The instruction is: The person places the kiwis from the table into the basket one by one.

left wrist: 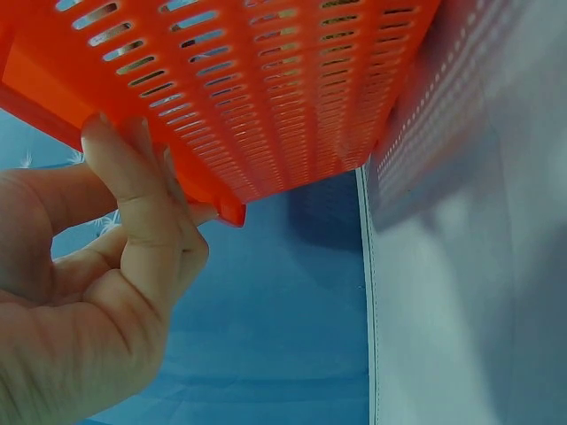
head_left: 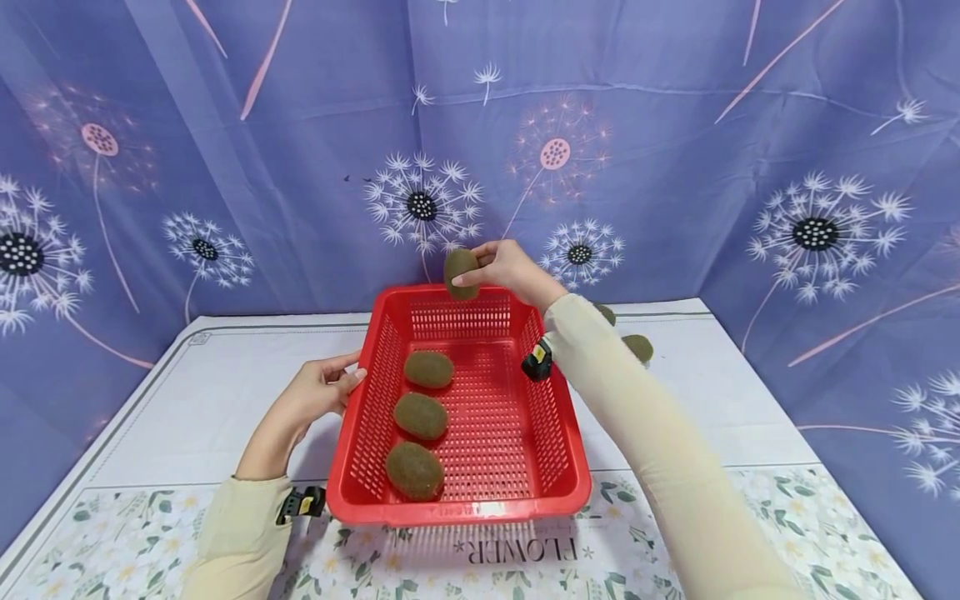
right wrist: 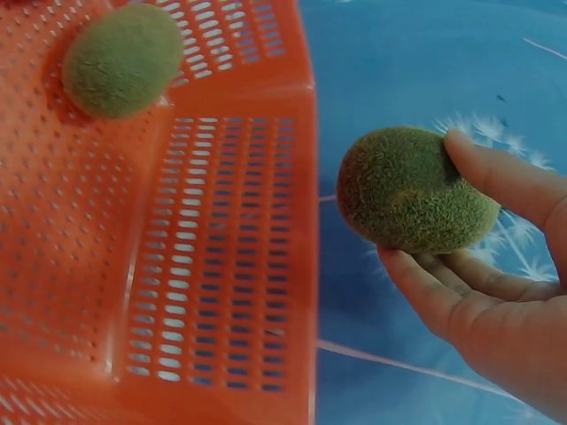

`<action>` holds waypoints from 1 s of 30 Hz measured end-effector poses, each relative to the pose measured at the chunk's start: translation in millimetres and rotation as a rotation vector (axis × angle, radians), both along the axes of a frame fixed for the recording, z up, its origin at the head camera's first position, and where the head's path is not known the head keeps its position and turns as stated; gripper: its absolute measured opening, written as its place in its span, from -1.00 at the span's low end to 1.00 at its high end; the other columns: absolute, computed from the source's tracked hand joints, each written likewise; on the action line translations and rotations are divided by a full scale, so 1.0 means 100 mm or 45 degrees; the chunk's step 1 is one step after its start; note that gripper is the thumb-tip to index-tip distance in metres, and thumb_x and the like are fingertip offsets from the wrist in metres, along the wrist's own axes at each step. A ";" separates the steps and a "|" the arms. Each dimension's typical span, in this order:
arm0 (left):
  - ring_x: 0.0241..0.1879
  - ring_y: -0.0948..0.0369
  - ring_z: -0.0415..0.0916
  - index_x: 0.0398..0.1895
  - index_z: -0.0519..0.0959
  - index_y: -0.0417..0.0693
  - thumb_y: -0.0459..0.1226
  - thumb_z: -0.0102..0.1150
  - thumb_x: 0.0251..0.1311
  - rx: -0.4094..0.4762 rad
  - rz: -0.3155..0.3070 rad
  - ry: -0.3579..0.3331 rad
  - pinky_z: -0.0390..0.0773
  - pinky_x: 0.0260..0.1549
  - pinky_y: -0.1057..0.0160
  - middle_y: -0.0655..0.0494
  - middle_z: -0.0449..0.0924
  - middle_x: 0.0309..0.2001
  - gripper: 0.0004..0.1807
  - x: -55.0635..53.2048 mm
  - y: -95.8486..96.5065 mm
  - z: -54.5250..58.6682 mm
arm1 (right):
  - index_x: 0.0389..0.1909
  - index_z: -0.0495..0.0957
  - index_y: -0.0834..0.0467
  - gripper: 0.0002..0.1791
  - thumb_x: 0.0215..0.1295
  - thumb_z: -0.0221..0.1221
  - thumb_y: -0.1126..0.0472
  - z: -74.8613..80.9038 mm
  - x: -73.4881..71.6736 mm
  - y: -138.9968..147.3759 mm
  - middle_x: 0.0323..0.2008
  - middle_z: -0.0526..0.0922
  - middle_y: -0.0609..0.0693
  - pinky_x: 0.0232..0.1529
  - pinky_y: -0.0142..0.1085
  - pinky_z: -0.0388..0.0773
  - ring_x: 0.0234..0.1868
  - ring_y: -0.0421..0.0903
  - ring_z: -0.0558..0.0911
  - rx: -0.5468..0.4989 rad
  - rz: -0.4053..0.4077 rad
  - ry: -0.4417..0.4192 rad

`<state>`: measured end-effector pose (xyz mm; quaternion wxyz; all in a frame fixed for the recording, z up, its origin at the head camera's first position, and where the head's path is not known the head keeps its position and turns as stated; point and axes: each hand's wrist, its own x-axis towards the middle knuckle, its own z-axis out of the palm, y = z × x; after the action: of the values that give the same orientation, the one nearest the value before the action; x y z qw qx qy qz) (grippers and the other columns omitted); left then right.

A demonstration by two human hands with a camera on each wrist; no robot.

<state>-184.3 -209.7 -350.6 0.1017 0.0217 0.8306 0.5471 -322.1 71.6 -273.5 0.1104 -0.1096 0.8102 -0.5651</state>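
A red plastic basket [head_left: 491, 510] with slotted walls stands on the table. Three brown kiwis lie in a column along its left side: a far kiwi [head_left: 429, 369], a middle kiwi [head_left: 420, 417] and a near kiwi [head_left: 415, 472]. My left hand [head_left: 318, 390] grips the basket's left rim, its fingers under the lip in the left wrist view. Between thumb and fingers, my right hand [head_left: 510, 268] pinches another kiwi [right wrist: 416, 190] at the far rim, which it overlaps in the head view.
Beyond my right sleeve, a kiwi [head_left: 639, 347] and a partly hidden kiwi [head_left: 605, 313] lie on the table to the right of the basket. A white and floral cloth [head_left: 247, 367] covers the table. Behind it hangs a purple dandelion-print curtain [head_left: 315, 167].
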 end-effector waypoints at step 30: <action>-0.53 0.25 0.54 0.43 0.17 -0.29 -0.30 -0.01 0.42 0.018 0.001 0.013 0.63 -0.47 0.25 0.00 0.47 -0.42 -0.43 0.01 0.00 -0.01 | 0.06 0.53 0.38 -0.43 -0.01 0.45 0.30 -0.67 0.01 -0.34 -0.04 0.61 0.19 -0.04 -0.26 0.58 -0.15 -0.03 0.56 0.572 0.149 0.019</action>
<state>-183.7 -210.2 -351.6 0.0973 0.0248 0.8273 0.5527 -321.3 37.6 -340.3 0.1588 -0.1331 0.9088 -0.3622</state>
